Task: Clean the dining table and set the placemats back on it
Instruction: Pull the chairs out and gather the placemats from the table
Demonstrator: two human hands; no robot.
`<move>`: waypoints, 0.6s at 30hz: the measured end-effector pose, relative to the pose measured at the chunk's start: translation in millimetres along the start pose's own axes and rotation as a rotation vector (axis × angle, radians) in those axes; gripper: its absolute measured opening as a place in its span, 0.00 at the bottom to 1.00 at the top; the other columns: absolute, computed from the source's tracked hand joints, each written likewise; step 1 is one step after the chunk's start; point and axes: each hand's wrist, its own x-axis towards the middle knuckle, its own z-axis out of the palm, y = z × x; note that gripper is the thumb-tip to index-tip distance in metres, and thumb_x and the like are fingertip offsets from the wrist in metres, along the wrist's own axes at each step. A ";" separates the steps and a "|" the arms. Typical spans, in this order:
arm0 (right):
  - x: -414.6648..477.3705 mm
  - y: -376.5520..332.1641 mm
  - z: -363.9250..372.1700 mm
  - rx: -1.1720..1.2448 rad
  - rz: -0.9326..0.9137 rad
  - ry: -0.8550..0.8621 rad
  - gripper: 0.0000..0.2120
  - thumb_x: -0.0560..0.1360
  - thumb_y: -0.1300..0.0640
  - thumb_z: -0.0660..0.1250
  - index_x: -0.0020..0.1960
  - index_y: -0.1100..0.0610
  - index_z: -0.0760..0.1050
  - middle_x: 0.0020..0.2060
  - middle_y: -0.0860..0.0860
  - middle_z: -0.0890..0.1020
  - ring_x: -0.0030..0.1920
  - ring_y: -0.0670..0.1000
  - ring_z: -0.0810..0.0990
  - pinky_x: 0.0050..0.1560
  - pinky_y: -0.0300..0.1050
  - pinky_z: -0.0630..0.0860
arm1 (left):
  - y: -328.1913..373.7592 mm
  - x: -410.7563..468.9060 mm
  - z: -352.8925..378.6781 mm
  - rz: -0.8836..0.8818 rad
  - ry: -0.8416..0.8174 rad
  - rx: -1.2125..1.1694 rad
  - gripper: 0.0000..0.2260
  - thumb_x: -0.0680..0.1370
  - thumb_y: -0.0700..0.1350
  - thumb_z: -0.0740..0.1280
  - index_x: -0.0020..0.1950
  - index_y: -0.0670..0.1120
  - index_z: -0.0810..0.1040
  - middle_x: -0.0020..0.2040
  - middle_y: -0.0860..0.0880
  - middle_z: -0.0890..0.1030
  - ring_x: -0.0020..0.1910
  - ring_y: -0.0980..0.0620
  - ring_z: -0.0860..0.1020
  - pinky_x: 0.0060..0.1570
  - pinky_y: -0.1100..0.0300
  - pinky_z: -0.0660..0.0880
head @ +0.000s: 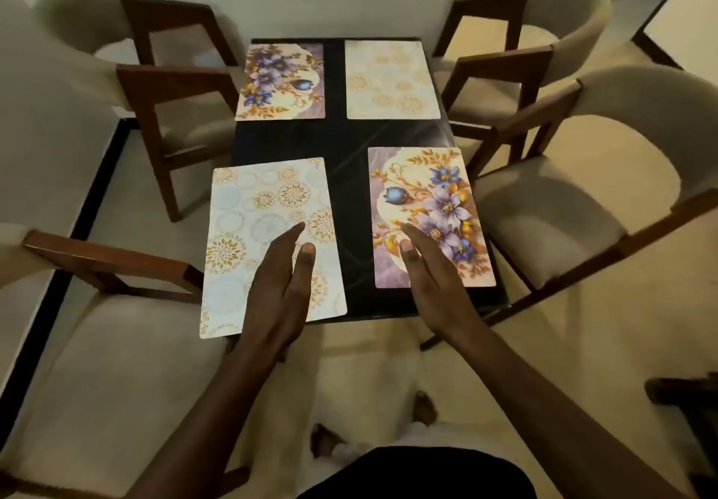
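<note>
Overhanging the near edge of the dark table (351, 149), the pale placemat (268, 242) under the flat, open left hand (279, 285) could have slid off if nudged, while the open right hand (431, 281), gripping nothing, rested on the floral placemat (431, 215).

The room is dimly lit in a warm yellowish cast. A faint sheen is seen on the dark table (349, 137). Chairs (582, 203) are bowed near the edges, and detail seems softly blurred.
</note>
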 end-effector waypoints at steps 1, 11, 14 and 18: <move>0.6 5.1 -6.6 0.025 0.022 0.011 0.23 0.85 0.41 0.55 0.78 0.45 0.67 0.74 0.36 0.68 0.75 0.39 0.64 0.77 0.54 0.68 | 4.5 -1.4 6.8 0.001 -0.011 -0.012 0.20 0.86 0.60 0.57 0.77 0.58 0.70 0.75 0.60 0.72 0.72 0.60 0.70 0.74 0.51 0.69; 6.9 73.1 -113.4 0.189 0.144 0.023 0.20 0.85 0.37 0.56 0.72 0.43 0.73 0.66 0.42 0.79 0.65 0.43 0.78 0.66 0.53 0.78 | 50.7 -9.5 116.5 -0.014 -0.107 0.011 0.18 0.86 0.57 0.58 0.72 0.53 0.77 0.64 0.62 0.80 0.61 0.70 0.75 0.66 0.59 0.74; 10.4 103.1 -164.7 0.197 0.162 0.033 0.17 0.85 0.38 0.56 0.68 0.42 0.76 0.59 0.37 0.83 0.60 0.39 0.81 0.62 0.46 0.80 | 77.6 -10.5 173.5 -0.062 -0.144 -0.035 0.23 0.83 0.64 0.57 0.72 0.54 0.76 0.66 0.57 0.81 0.64 0.59 0.79 0.65 0.49 0.78; 19.4 141.2 -234.5 0.174 0.189 0.084 0.12 0.85 0.39 0.56 0.64 0.37 0.74 0.52 0.21 0.77 0.57 0.26 0.75 0.59 0.31 0.72 | 117.8 -6.0 245.8 -0.072 -0.181 -0.082 0.19 0.85 0.61 0.59 0.72 0.55 0.76 0.65 0.55 0.82 0.59 0.59 0.83 0.59 0.54 0.82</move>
